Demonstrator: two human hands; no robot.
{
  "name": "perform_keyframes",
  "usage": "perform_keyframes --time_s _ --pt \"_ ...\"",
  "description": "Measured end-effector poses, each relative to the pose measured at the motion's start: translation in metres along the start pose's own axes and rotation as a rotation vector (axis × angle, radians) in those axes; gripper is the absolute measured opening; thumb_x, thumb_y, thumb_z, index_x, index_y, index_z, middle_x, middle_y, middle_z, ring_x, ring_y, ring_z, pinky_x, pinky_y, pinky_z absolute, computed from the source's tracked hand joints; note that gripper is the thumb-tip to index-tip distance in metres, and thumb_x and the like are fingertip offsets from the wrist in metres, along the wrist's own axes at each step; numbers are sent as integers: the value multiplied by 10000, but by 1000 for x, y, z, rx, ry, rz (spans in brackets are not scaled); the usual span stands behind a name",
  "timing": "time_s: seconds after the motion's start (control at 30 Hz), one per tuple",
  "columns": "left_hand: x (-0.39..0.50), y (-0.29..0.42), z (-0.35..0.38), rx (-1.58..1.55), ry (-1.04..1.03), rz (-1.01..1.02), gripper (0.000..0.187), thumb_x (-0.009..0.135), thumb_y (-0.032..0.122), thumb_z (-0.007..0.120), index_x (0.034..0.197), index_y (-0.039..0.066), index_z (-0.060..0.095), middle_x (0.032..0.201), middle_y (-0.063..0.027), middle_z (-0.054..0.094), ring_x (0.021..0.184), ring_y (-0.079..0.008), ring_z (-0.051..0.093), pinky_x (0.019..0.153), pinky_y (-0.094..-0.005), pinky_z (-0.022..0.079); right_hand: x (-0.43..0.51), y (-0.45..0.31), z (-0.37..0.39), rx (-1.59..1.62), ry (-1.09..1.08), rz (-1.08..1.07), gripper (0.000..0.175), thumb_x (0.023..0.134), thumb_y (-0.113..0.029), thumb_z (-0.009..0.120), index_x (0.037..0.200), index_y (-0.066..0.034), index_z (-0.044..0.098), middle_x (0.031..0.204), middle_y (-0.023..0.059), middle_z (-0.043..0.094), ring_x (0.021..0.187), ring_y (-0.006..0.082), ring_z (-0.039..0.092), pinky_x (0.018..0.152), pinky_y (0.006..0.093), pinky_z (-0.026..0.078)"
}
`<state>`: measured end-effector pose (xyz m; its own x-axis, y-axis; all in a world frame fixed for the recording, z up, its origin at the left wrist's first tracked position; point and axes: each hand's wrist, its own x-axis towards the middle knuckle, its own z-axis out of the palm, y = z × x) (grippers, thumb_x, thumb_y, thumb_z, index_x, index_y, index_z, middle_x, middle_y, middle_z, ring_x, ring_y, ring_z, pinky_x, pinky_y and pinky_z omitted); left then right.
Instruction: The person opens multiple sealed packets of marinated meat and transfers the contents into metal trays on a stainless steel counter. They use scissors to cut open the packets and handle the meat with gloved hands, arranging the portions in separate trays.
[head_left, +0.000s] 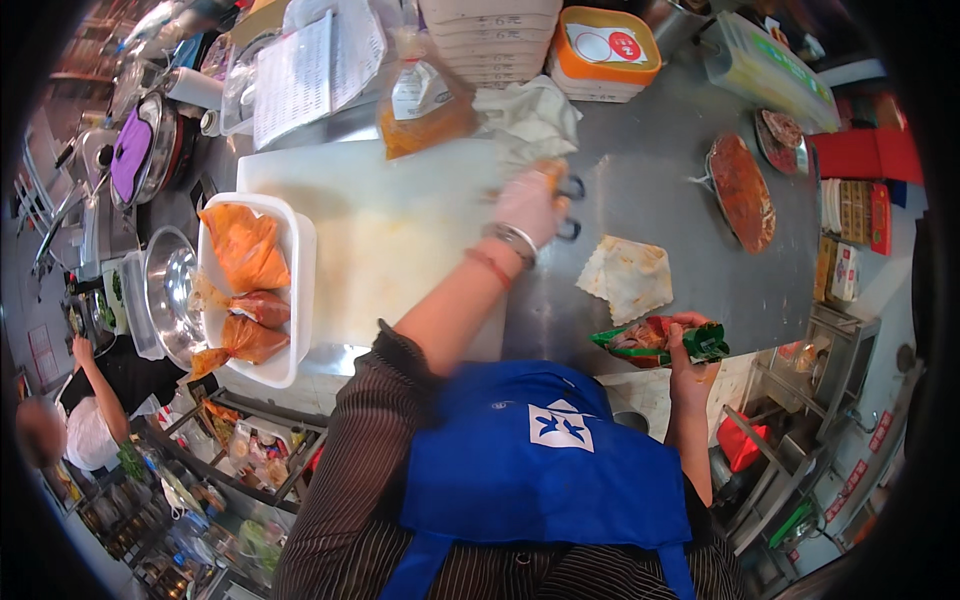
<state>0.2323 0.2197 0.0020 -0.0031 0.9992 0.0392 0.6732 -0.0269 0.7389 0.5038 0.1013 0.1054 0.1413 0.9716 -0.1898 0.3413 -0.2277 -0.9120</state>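
My left hand (534, 201), a little blurred, is closed around the middle of a pair of scissors (574, 187) at the cutting board's right edge; the dark handle loops stick out to its right. Its fingertips look stained orange. My right hand (686, 349) grips a green and red plastic packet (645, 341) at the table's near edge, its other end showing crumpled green film. Just beyond the packet lies a stained, off-white cloth or sheet (628, 277). A white cutting board (390, 247) spans the left of the steel table. A crumpled pale cloth (536, 112) lies beyond my left hand.
A white tub (304, 300) with several bags of orange-red food stands on the board's left, beside a steel bowl (176, 292). Behind are a labelled bag of orange food (427, 112), stacked containers (491, 37) and an orange box (649, 52). Reddish packs (739, 191) lie right. A person (94, 420) works far left.
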Motion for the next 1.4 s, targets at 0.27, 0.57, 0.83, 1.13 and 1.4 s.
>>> perform_keyframes --time_s 0.27,0.57,0.83,1.13,1.4 --pt "-101 -10 -81 94 218 12 507 764 52 650 1252 28 514 1238 -206 549 1174 -367 508 1019 -432 402 17 -2 4 -80 -5 15 122 860 -37 659 976 -16 625 914 40 627 844 117 575 802 262 463" --pt "-274 -82 -224 856 168 -667 346 750 152 718 1063 84 587 968 -132 586 937 -345 569 801 -455 467 27 -13 41 -21 -129 -63 129 872 -42 653 994 -27 615 893 18 609 810 83 545 757 237 453" --pt "-299 -95 -247 734 338 -681 127 836 173 645 882 55 633 866 -146 611 831 -351 597 718 -441 474 24 -22 52 58 -175 -117 134 866 -12 647 996 -8 614 906 23 601 826 86 543 771 234 445" --pt "-264 -94 -213 686 246 -604 163 807 198 675 843 49 617 837 -166 603 791 -348 612 684 -443 496 21 -6 48 -3 -90 -102 156 893 -92 656 1028 -36 602 900 7 593 802 73 538 730 227 452" --pt "-178 -83 -305 422 197 -413 201 842 234 643 943 71 703 936 -148 681 840 -322 653 768 -408 523 19 -35 82 75 -44 10 130 846 -36 670 962 -33 611 911 22 605 839 106 569 782 263 478"
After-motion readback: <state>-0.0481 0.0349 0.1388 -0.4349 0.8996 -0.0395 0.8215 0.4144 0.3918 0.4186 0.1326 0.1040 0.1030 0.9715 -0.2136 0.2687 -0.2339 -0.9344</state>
